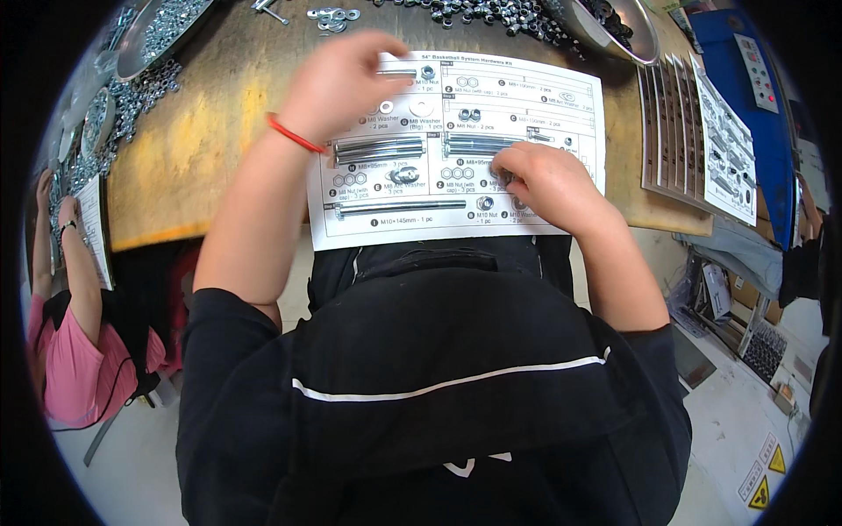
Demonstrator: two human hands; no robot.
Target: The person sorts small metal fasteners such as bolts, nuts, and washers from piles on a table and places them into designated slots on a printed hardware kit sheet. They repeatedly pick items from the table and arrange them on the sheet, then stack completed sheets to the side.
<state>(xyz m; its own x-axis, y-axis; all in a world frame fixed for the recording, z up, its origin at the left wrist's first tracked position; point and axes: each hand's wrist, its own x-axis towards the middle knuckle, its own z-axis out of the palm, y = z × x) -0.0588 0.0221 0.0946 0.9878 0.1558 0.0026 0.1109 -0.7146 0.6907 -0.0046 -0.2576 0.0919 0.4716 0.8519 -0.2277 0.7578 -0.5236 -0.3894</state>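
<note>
A white printed card [386, 237] lies at the table's near edge, with pictures of hardware and metal parts on it. Long bolts [379, 151] lie in its left middle box, and more bolts [482, 145] sit right of them. One longer bolt [403, 209] runs along the bottom row. My left hand [351, 83], a red band at its wrist, hovers over the card's upper left; motion smears its fingers. Over the right middle box, my right hand [545, 182] has its thumb and fingers closed together beside small washers; whatever they pinch is too small to name.
Dark nuts [500, 13] are heaped at the back beside a metal bowl [605, 31]. Another bowl [162, 35] of small silver parts stands at far left, near loose nuts [145, 101]. Washers [333, 17] lie behind my left hand. Upright cards [724, 145] stand right. Someone in pink [83, 359] works at left.
</note>
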